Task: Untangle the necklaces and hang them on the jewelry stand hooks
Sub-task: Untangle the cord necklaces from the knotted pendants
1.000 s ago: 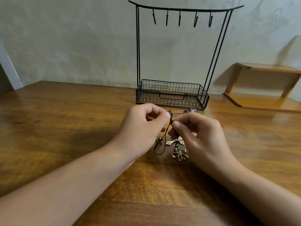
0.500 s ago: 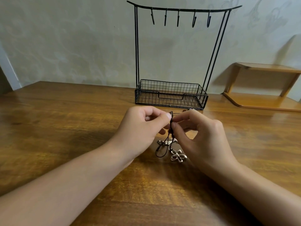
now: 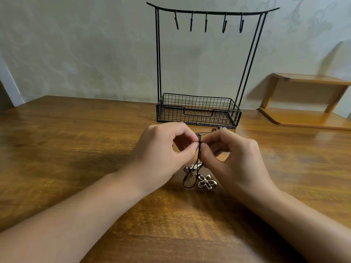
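Observation:
A tangle of dark cord necklaces (image 3: 197, 162) is held just above the wooden table (image 3: 66, 149). My left hand (image 3: 163, 156) and my right hand (image 3: 233, 160) both pinch a knot in the cords between thumb and fingertips, facing each other. Below the pinch hang a silver flower pendant (image 3: 206, 182), resting on the table, and a loop of cord (image 3: 187, 180). Another pendant is partly hidden between my hands. Behind stands the black wire jewelry stand (image 3: 198, 111), its several hooks (image 3: 206, 21) bare along the top bar.
The stand's mesh basket base is just beyond my hands, near the wall. A wooden corner shelf (image 3: 307, 103) sits at the back right. Small beads and a pendant piece (image 3: 221, 128) of a necklace lie at the basket's front edge.
My hands have lifted the knot slightly and drawn closer together around it. The flower pendant has shifted a little on the table.

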